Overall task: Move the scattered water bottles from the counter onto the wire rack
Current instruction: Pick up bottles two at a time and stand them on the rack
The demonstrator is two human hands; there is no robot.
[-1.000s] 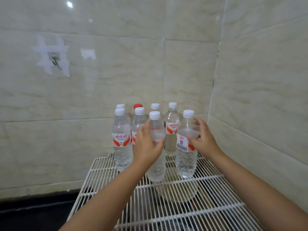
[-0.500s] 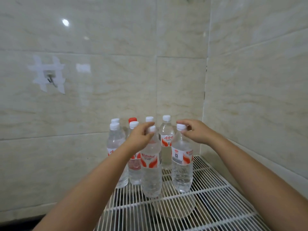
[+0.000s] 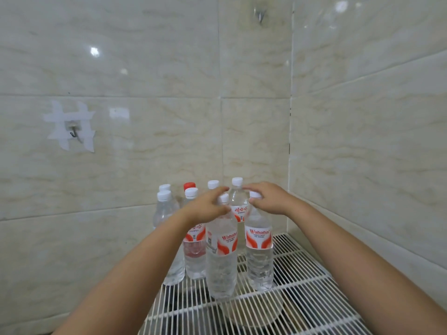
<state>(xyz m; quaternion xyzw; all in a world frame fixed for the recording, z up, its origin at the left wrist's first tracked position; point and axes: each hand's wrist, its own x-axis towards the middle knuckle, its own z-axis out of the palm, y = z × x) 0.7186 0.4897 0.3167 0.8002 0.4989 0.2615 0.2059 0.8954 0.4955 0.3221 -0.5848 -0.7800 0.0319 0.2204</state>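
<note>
Cream marble-look wall tiles (image 3: 145, 165) meet in a corner at the right of the frame, and a white wire rack (image 3: 302, 298) fills the lower centre. Nearest on the rack stands a clear water bottle (image 3: 221, 262) with a red-and-white label, full of clear water; the left hand (image 3: 208, 206) wraps its neck just under the cap, fingers (image 3: 221, 189) curled around it. Just right of it stands a second full bottle (image 3: 258, 252), the right hand (image 3: 271, 199) curled over its white cap, fingertips reaching the bottle behind. Further back, six more bottles (image 3: 193, 252) stand upright in a tight cluster, partly hidden by the left forearm; one has a red cap (image 3: 189, 185), the rest white. On the wall at middle left, a small hook (image 3: 73, 132) sits inside white tape strips, and another hook (image 3: 260, 14) shows at top centre.
</note>
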